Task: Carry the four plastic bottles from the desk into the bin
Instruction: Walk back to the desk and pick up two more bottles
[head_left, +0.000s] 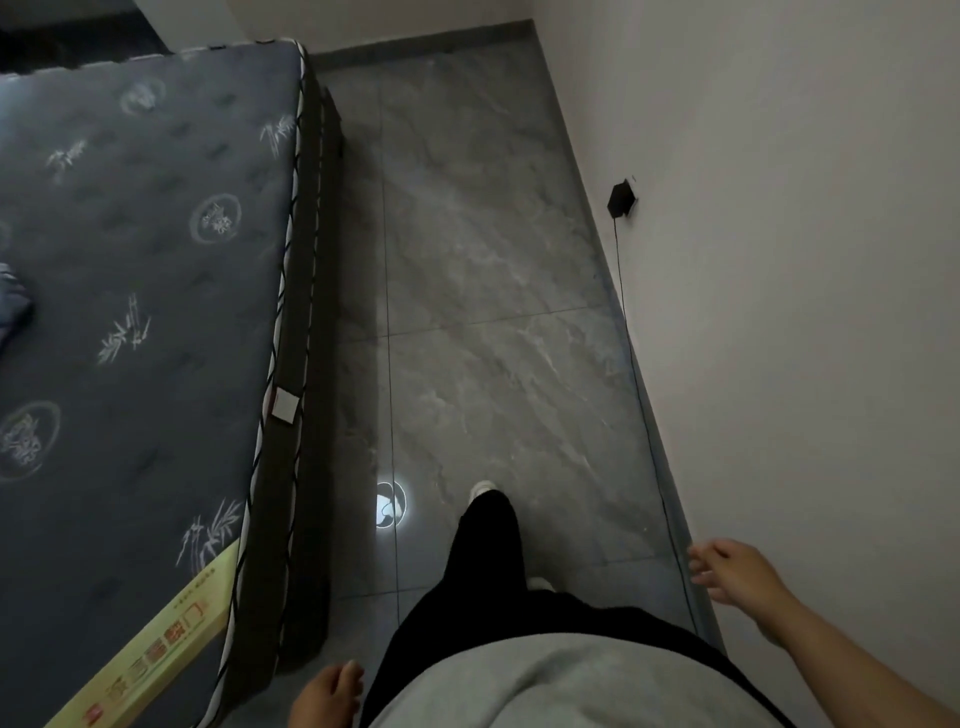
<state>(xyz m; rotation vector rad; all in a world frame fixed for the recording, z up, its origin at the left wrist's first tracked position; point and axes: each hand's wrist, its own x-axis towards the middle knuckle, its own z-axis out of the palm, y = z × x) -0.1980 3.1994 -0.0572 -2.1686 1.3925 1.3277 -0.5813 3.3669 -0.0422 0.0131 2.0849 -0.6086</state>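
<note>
No bottle, desk or bin shows in the head view. My left hand (327, 693) hangs low at the bottom edge beside my hip, fingers loosely curled, with nothing in it. My right hand (730, 569) swings out near the right wall, fingers spread and empty. My legs in black trousers and a white shoe (480, 488) stand on the grey tiled floor (493, 260) between the bed and the wall.
A bed with a dark patterned mattress (140, 291) fills the left side; a yellow box (150, 660) lies on its near corner. A black plug (621, 200) sits in the white wall on the right, its cable (636, 374) running down along the skirting. A round light reflection (390, 504) shines on the floor.
</note>
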